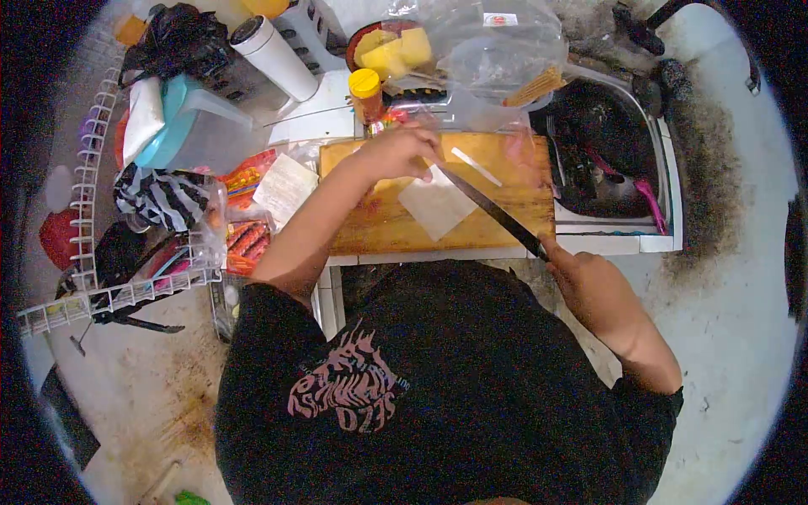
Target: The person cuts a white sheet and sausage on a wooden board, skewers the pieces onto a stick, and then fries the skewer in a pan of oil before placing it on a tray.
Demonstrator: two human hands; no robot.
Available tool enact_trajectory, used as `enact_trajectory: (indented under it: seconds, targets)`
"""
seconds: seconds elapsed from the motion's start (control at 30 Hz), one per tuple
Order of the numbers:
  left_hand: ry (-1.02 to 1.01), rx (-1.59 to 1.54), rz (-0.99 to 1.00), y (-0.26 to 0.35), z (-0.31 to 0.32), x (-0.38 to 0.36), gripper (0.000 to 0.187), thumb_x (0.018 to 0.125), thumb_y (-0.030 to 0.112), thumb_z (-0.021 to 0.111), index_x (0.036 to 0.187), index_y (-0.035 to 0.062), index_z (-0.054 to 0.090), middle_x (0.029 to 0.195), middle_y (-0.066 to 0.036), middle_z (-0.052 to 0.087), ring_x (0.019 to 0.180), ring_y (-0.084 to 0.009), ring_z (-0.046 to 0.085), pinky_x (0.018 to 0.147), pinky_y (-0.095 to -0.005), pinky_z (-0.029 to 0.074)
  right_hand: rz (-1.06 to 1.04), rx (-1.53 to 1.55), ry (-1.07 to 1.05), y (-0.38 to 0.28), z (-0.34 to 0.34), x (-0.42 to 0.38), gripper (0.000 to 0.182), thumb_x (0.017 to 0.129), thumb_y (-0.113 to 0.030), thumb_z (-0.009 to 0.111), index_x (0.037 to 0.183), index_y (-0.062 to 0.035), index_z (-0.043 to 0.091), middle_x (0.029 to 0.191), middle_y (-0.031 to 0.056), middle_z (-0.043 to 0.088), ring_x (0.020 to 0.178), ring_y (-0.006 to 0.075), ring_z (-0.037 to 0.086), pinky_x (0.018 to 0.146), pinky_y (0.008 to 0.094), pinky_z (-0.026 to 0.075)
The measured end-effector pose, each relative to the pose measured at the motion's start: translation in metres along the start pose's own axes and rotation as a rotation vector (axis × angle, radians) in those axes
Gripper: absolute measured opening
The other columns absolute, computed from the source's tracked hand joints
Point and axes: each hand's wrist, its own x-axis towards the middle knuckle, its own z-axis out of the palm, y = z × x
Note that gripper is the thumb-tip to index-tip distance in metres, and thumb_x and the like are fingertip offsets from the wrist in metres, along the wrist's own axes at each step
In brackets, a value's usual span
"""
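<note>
My right hand (pixel 585 282) is wrapped round the handle of a long knife (pixel 492 204), whose dark blade slants up and left across the wooden cutting board (pixel 362 227). My left hand (pixel 400 153) is curled over the board beside the knife's tip, with its fingertips close together at the upper edge of a thin, pale square sheet (pixel 436 209). What those fingers grip, if anything, I cannot make out. The sheet lies flat on the board, partly under the blade. A narrow white strip (pixel 477 167) lies on the board right of my left hand.
Right of the board is a sink (pixel 602 126) with a pink-handled utensil (pixel 648 202). Behind stand a yellow-lidded jar (pixel 366 94), a clear plastic bag (pixel 505 50) and a white bottle (pixel 273 59). Red packets (pixel 247 244) and a white wire rack (pixel 126 295) are on the left.
</note>
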Motion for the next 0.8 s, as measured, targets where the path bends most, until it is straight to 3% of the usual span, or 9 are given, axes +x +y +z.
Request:
enact_trajectory:
  seconds: [0.5,0.8]
  targets:
    - [-0.096,0.09,-0.032,-0.002,0.0,0.012,0.025,0.055,0.025,0.072,0.077,0.0172,0.064,0.09,0.004,0.055,0.102,-0.0186,0.045,0.083,-0.0436,0.03,-0.046,-0.038,-0.008,-0.012,-0.009,0.01,0.036,0.081,-0.009,0.041,0.116,-0.0048,0.04,0.067,0.0206,0.056,0.063,0.0358,0.056,0.055,0.0446,0.045]
    - [-0.097,0.297,-0.036,0.017,-0.008,0.015,0.023,0.052,0.025,0.072,0.073,0.0198,0.064,0.085,0.007,0.057,0.099,-0.0158,0.046,0.078,-0.0387,0.031,0.024,-0.057,-0.079,-0.033,-0.019,0.006,0.036,0.081,-0.008,0.04,0.116,-0.0005,0.039,0.07,0.0215,0.056,0.066,0.0369,0.056,0.056,0.0445,0.045]
